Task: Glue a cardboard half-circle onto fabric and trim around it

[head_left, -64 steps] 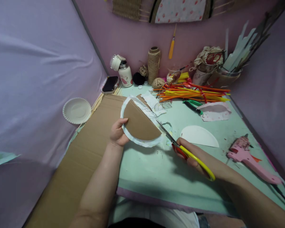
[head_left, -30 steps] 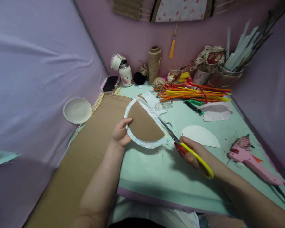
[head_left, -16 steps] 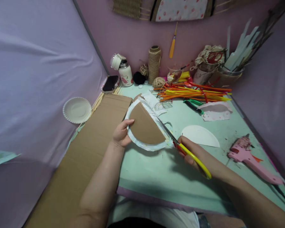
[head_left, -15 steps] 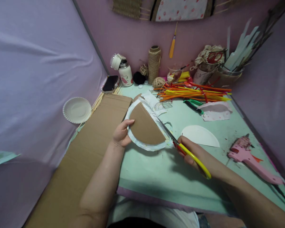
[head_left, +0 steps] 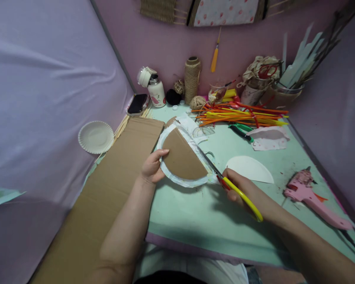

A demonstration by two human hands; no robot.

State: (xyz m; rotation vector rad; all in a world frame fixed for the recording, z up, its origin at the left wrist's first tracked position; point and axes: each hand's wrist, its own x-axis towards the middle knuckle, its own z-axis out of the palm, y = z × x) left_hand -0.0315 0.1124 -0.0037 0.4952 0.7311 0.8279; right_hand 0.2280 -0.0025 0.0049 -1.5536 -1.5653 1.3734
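My left hand [head_left: 154, 166] grips the curved left edge of a brown cardboard half-circle [head_left: 183, 156], thumb on its face. A pale, light-patterned border [head_left: 182, 182] runs around the cardboard, and a white flap sticks out past its upper end. In my right hand [head_left: 239, 185] is a pair of scissors [head_left: 241, 197] with a yellow handle and some red on it. Their blades lie along the straight right side of the half-circle, nearly closed. Whether they bite into the border I cannot tell. Right of the blades a white half-circle [head_left: 250, 169] lies on the table.
Large cardboard sheets [head_left: 121, 165] cover the left side, beside a paper plate [head_left: 96, 137]. A pink glue gun [head_left: 316, 199] lies at the right. Behind are a bottle [head_left: 156, 92], a twine spool [head_left: 192, 81], orange and yellow pipe cleaners [head_left: 239, 116] and green-handled pliers [head_left: 241, 132].
The half-circle and my left hand have shifted very slightly to the right. The scissors stay along the straight edge, almost unmoved.
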